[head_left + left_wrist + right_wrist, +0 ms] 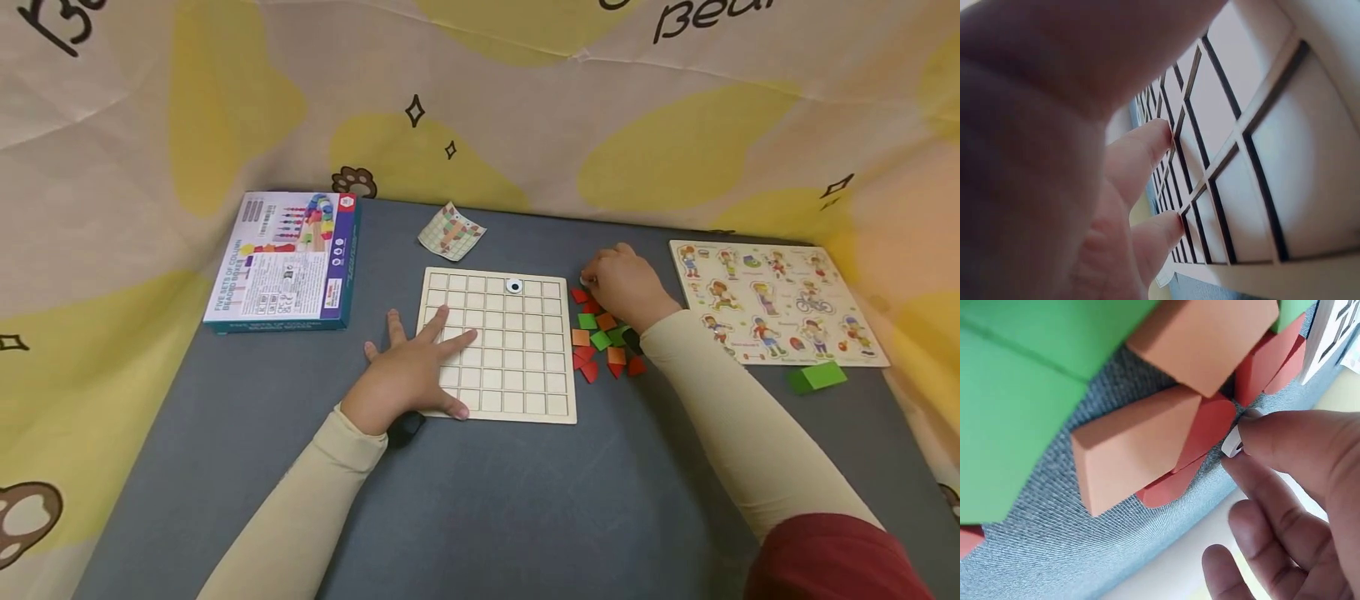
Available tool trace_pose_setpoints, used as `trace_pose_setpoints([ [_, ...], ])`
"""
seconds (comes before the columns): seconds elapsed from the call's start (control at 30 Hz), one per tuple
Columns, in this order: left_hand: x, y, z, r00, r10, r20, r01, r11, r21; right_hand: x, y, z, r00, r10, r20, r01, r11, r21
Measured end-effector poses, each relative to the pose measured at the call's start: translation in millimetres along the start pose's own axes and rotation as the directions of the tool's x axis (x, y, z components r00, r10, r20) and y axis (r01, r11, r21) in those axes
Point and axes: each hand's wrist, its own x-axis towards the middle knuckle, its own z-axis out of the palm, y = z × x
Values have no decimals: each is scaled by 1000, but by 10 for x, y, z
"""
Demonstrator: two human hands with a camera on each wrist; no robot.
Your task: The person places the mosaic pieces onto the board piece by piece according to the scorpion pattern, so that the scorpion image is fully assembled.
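A pale wooden grid board [517, 358] lies on the grey table, with a round eye piece [513, 286] in one of its top-row squares. My left hand [405, 371] rests spread over the board's left side, its fingertips touching the grid [1229, 169] in the left wrist view. Beyond the board's right edge, my right hand [626, 283] pinches a small white piece with a dark mark [1232, 442] between thumb and forefinger. Beside that hand lie loose orange squares [581, 337], green squares [600, 340] and red pieces [589, 372], some partly hidden by it.
A boxed bead set [281, 258] lies at the back left. Behind the board is a curled pattern card [452, 232]. To the right are a wooden picture puzzle [780, 308] and a green block [817, 377]. A printed cloth [480, 108] hangs along the back.
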Motion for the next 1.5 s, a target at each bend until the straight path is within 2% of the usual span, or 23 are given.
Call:
trace_pose_setpoints([
  [0.2, -7, 14, -13, 1000, 0, -4, 0, 1000, -2, -18, -8, 17, 996, -66, -58, 61, 995, -84],
  [0.33, -12, 18, -18, 1000, 0, 2, 0, 1000, 1, -24, -18, 9, 995, -88, -53, 81, 990, -118],
  [0.5, -15, 18, -18, 1000, -7, 16, 7, 1000, 2, -27, -27, -21, 998, -64, -27, 62, 997, -49],
  [0.63, -9, 9, -12, 999, -18, 28, 17, 1000, 6, 13, -100, -30, 996, -69, -57, 70, 997, 11],
  [0.77, 0, 1, -6, 999, -16, 32, 16, 1000, 10, 113, -308, -47, 985, -122, -120, 125, 992, 21],
  [0.93, 11, -5, -8, 999, -16, 35, 16, 1000, 14, 293, -682, -51, 968, -179, -178, 189, 981, 38],
  [1.1, 21, 6, -16, 999, -22, 40, 22, 1000, 22, 454, -1044, 30, 969, -201, -143, 210, 976, 54],
  [1.2, 25, 12, -15, 999, -21, 38, 20, 999, 27, 518, -1188, 85, 969, -213, -124, 219, 975, 42],
  [1.5, 16, 5, -18, 999, -19, 32, 18, 999, 29, 592, -1347, 157, 977, -187, -105, 186, 982, -19],
])
